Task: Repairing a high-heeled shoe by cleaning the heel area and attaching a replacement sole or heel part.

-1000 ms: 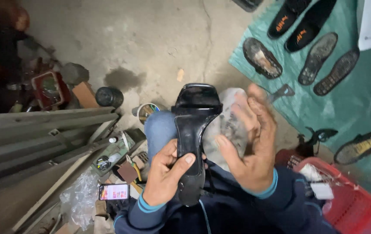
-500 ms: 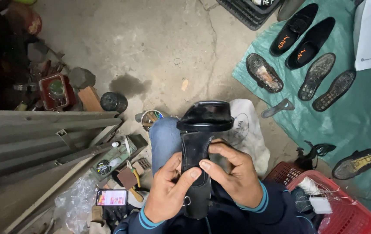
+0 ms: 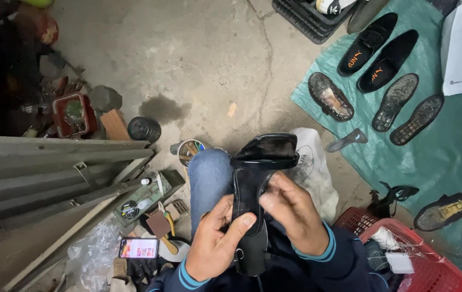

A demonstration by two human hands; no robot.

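Observation:
A black high-heeled shoe (image 3: pixel 263 154) rests sole-up over my knee in blue jeans (image 3: pixel 208 176). My left hand (image 3: pixel 215 243) grips its left side, thumb pressed across the black sole. My right hand (image 3: pixel 293 213) holds the right side, fingers curled against the sole's edge. Both hands sit close together at the shoe's narrow middle. A small metal buckle shows near the lower end of the shoe.
A green tarp (image 3: pixel 447 157) at right carries black loafers (image 3: pixel 377 48), loose soles (image 3: pixel 396 100) and a worn sole (image 3: pixel 330 96). A red basket (image 3: pixel 431 265) stands at lower right, a white bag (image 3: pixel 312 167) beside the knee. Metal sheets (image 3: pixel 42 167), tools, a phone (image 3: pixel 138 247) and tins lie at left.
My right hand came off the white bag and closed onto the shoe's right edge. The shoe and both hands shifted slightly right in view as the camera moved.

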